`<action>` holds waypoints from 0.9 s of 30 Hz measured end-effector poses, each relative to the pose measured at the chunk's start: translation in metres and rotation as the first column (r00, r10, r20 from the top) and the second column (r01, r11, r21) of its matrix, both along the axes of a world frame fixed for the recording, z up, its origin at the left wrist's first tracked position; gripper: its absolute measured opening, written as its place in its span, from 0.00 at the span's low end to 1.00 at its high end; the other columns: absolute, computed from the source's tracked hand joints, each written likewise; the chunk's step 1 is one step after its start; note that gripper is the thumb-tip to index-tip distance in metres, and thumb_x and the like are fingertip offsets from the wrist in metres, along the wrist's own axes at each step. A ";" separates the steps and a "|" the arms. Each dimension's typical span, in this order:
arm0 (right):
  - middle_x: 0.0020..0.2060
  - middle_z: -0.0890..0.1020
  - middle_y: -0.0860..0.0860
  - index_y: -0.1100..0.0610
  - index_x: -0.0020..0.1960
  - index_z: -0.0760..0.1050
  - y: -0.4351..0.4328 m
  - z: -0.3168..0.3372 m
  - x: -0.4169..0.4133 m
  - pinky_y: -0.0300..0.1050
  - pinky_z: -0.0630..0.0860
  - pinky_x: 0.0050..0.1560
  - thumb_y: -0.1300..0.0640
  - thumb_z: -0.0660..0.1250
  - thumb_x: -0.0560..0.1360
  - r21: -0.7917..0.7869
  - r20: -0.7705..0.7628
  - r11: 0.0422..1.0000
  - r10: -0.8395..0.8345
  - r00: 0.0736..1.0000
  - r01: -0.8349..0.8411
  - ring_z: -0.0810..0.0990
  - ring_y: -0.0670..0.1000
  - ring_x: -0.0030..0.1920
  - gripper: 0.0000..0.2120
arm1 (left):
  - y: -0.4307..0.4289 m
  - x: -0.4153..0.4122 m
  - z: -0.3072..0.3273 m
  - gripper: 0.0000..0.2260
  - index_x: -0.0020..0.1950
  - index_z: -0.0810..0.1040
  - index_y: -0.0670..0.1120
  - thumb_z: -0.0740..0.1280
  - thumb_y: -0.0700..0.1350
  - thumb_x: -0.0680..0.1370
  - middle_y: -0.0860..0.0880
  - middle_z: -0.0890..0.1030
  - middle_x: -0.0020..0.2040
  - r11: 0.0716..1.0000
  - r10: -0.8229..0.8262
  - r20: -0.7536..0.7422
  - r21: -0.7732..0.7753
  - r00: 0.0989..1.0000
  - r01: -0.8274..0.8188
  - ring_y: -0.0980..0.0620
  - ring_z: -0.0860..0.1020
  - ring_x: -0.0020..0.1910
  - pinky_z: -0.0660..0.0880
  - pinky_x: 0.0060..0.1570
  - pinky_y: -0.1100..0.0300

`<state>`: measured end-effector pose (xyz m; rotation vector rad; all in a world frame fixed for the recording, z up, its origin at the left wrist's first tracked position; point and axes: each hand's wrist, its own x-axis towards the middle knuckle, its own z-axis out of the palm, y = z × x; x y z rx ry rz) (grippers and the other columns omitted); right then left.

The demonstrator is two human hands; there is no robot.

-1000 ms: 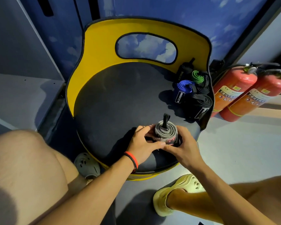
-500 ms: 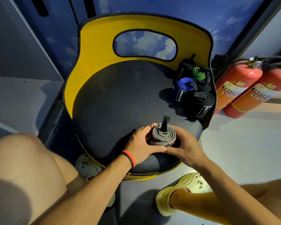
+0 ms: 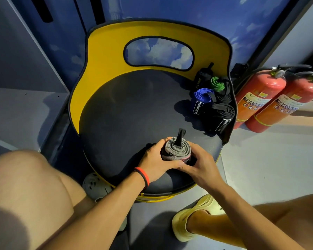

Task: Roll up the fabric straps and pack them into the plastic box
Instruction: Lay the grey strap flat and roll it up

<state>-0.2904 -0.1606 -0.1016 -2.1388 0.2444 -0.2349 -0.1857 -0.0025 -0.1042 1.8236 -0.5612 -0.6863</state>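
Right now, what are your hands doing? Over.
Left hand, right hand: gripping grey rolled fabric strap. Other rolled straps on round black seat. No plastic box visible.

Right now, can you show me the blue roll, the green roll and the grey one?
blue roll (image 3: 201, 93), head view, on its coiled top.
green roll (image 3: 217, 84), head view, on its coiled top.
grey roll (image 3: 183, 150), head view, on its coiled top.

Grey strap roll (image 3: 177, 149), blue roll (image 3: 202, 98), green roll (image 3: 217, 83), yellow-backed black seat (image 3: 134, 112), red extinguishers (image 3: 260, 94).
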 end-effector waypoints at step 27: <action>0.58 0.74 0.47 0.52 0.70 0.72 -0.051 0.021 0.046 0.47 0.80 0.48 0.58 0.77 0.72 -0.396 0.070 0.875 -0.273 0.960 0.278 0.77 0.50 0.52 0.29 | -0.077 0.061 0.016 0.31 0.65 0.79 0.52 0.83 0.48 0.64 0.54 0.71 0.58 0.993 0.112 0.207 0.019 0.972 -0.118 0.59 0.75 0.55 0.70 0.56 0.73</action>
